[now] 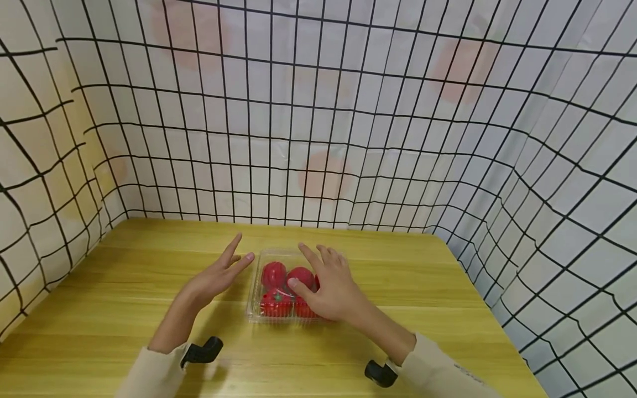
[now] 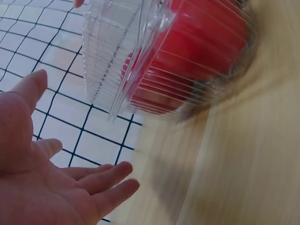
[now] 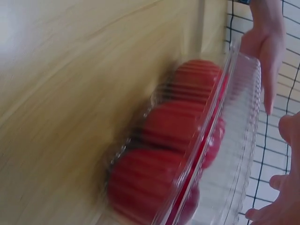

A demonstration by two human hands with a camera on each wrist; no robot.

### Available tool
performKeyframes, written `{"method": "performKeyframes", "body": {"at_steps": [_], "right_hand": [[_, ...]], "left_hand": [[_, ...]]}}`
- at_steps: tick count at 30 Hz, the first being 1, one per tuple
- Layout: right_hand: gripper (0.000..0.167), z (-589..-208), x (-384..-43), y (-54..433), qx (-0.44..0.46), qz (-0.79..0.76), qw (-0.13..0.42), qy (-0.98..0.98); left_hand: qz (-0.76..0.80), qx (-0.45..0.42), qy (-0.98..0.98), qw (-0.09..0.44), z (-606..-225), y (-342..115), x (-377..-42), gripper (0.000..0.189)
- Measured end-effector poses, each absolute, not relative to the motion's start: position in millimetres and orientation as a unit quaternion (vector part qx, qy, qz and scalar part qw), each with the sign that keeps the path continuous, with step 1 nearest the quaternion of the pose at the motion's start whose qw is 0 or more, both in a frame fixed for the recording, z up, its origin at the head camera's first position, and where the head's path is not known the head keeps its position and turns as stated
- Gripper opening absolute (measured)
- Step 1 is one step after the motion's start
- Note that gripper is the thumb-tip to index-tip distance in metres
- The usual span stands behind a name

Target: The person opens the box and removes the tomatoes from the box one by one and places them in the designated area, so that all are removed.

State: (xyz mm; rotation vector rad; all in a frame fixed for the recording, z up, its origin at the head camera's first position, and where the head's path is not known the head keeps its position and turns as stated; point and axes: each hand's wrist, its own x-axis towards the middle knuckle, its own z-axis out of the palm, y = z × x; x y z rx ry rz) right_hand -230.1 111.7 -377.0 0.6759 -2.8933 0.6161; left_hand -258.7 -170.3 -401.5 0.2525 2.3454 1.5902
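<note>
On the wood-grain bench (image 1: 408, 265) sits a clear plastic box (image 1: 278, 320), red fruits (image 1: 274, 275) inside. Left hand (image 1: 215, 281) hovers just beside its left edge, fingers extended, apart. Right hand (image 1: 332, 284) is over its right part, fingers spread; contact unclear.

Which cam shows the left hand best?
Head: it shows the whole left hand, uncovered, beside the clear box. Left wrist gives a closer look, but the frame edges crop it. Right wrist catches it only at top right, partly behind the box.
</note>
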Motion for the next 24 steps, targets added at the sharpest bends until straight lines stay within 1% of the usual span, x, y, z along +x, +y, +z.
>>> {"method": "performKeyframes", "body": {"at_steps": [5,9,13,24], "right_hand": [[0.075,-378,-227,103,0.216,0.205,0.046,-0.954],[0.084,-378,-226,99,0.207,0.211,0.024,-0.955],[0.096,-380,-224,96,0.226,0.201,0.011,-0.953],[0.101,-382,-218,84,0.242,0.181,0.000,-0.953]], "left_hand": [[0.591,0.095,0.788,0.148,-405,-171,-259,0.084],[0.612,0.087,0.770,0.157,-406,-171,-259,0.082],[0.630,0.085,0.755,0.161,-407,-172,-260,0.081],[0.669,0.089,0.721,0.158,-414,-175,-263,0.081]]}}
